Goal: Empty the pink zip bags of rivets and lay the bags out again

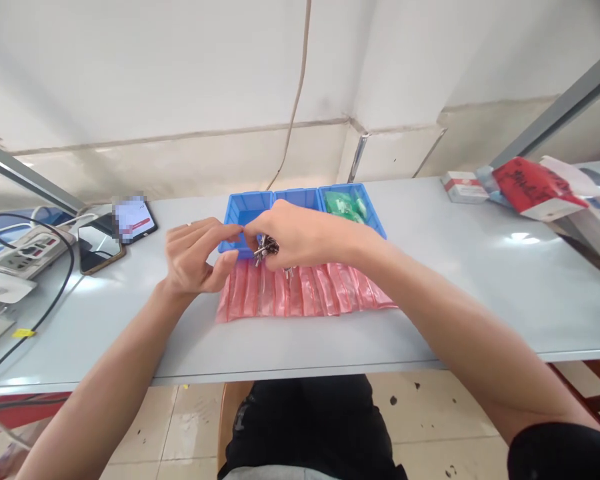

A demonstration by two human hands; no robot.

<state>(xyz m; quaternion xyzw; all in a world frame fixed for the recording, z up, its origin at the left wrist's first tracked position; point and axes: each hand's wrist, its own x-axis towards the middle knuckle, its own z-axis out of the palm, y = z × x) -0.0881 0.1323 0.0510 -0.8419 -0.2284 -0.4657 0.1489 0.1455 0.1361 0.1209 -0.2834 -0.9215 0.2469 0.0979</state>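
Fingers [233, 232] of left hand [197, 260]: index and thumb brought together at the tips, meeting the right hand's fingertips over the front edge of the left blue bin [240, 212]; whether they pinch a part cannot be told. Other fingers loosely curled.

Far left on the bench [480, 280]: white power strip [25, 252] with black cable [55, 293], two phones [117, 233] lying flat beside it.

Centre: row of pink plastic bags [305, 293], laid side by side and overlapping, flat on the bench just in front of the bins. Both hands hover above the bags' rear edge.

Right hand [300, 235]: closed around a bunch of small metal parts [266, 249], which stick out below the palm, dark and silvery; exact type too small to tell. Thumb and index reach left toward the left hand.

Behind the hands: three blue bins in a row, touching each other. Right bin [375, 217] holds green packets [345, 205]; middle bin mostly hidden by the right hand.

Far right: small white box [463, 187], then a red and white package [535, 190] at the bench end.
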